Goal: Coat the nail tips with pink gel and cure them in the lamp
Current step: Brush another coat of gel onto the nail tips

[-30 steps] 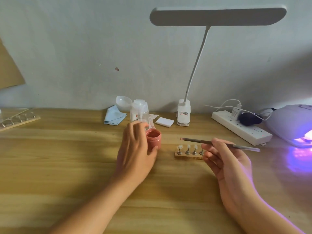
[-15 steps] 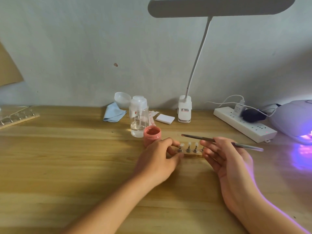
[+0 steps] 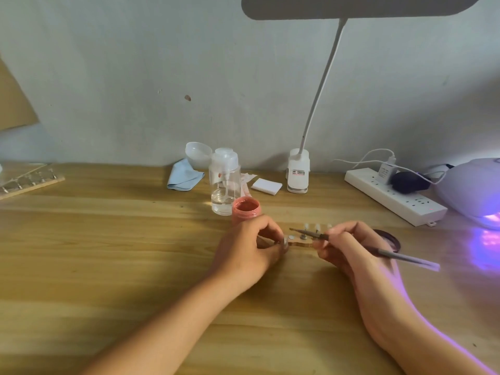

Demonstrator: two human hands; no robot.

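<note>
Nail tips, small pale ones on metal stands (image 3: 318, 227), sit in a row on a short wooden holder strip (image 3: 300, 244) mid tabletop (image 3: 108, 266). They are btw the two hands & just in front of the open pink gel jar (image 3: 246, 209).

Change: 1 s ago the L hand (image 3: 247, 249) was round the jar. It then went to the strip's left end, & now thumb & fingers pinch the end stand (image 3: 284, 243). That stand looks pulled off the strip: a small round disc (image 3: 291, 236) shows bare where it stood. The R hand (image 3: 351, 247) has kept its grip closed on the thin grey-handled brush (image 3: 405, 257), now lower, w/ the bristle end lying across the row.

Meaning, as I judge it: the jar is placed & coating starts w/ this first tip held in hand. No tip looks pink yet, so the task is near its start. Curing is still ahead; the white UV nail lamp (image 3: 470, 185) glows purple at far right, well apart from the strip.

Hard to see:
- The tip on the pinched stand is hidden by the L fingers.
- Can't tell if the brush carries gel; bristles too small & blurred.
- The strip's right end is behind the R hand, so the stand count is unclear.
- A dark round lid (image 3: 391, 238) (prob. the jar's) is mostly covered by the R hand.
- The UV lamp is cut off by the frame edge.
</note>
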